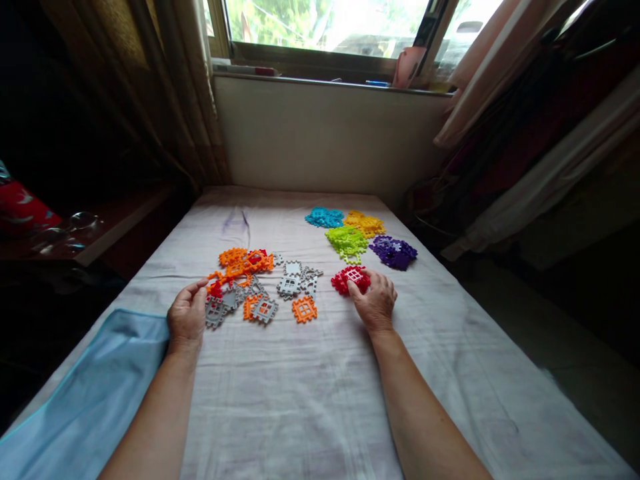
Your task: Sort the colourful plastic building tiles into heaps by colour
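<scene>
My right hand point(376, 299) curls its thumb and fingers around a red interlocking plastic tile point(354, 275) on top of a small red pile. At the left edge of a mixed heap, my left hand point(187, 313) is closed, its fingertips pinching a tile; a red tile point(215, 289) and orange ones show right there. In that heap lie orange tiles point(233, 258) with a bit of red among them, and grey tiles point(290, 287). A lone orange tile point(305, 309) with a window pattern rests between my hands.
Beyond my right hand sit sorted piles of blue tiles point(324, 217), yellow tiles point(367, 224), lime-green tiles point(347, 241) and purple tiles point(394, 252). A light blue cloth point(100, 380) covers the bed's left side. A pink cup point(409, 67) stands on the windowsill.
</scene>
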Motion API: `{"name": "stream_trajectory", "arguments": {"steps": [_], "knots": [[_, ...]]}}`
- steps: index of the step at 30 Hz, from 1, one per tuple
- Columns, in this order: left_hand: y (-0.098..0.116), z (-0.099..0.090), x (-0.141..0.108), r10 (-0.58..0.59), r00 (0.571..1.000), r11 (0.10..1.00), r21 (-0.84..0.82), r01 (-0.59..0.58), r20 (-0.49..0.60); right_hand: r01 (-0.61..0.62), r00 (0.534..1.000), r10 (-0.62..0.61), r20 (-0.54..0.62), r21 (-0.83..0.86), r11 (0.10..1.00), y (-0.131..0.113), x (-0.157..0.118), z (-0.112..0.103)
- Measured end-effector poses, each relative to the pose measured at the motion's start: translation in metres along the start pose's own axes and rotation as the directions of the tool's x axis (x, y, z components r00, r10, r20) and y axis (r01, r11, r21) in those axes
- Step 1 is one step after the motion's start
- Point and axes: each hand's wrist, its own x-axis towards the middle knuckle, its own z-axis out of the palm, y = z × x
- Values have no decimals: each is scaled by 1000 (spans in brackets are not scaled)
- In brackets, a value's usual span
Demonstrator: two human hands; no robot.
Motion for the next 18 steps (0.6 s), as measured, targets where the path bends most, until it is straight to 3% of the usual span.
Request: {"name": "stream_trajectory", "arguments": {"steps": [5, 9, 14, 18], "knots": [[-4, -2, 3, 14, 1000, 998, 53, -15, 19, 57, 998, -57, -25, 9, 998, -6, -3, -1], [-8, -2, 3, 20, 999, 997, 80, -22, 26, 198, 980, -197, -22, 50, 979, -26, -11, -3], [-5, 0, -2, -42, 992, 999, 2, 42, 123, 422, 891, -443, 98, 177, 889, -74, -21, 8], [2, 2, -7, -67, 984, 996, -46, 75, 166, 454, 824, -504, 258, 231, 861, -119, -11, 29]]}}
